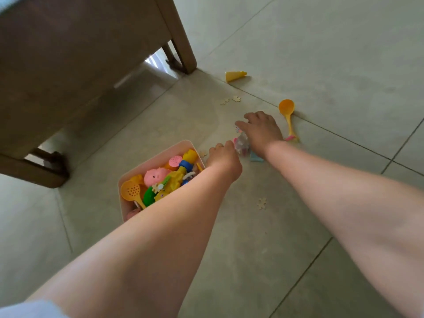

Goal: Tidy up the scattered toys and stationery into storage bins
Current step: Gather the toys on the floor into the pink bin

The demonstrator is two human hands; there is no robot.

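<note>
Pink bin (128,177) close by: right hand (261,131), fingers spread over small clear toy (242,143), should pinch it firmly; left hand (223,159) curled, contents unclear.

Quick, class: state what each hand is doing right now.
Left hand: fingers curled; whether it holds anything cannot be told.
Right hand: open, fingers spread over small toys.

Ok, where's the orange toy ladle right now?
In the head view, the orange ladle lies on the floor tiles just right of the right hand.
</note>
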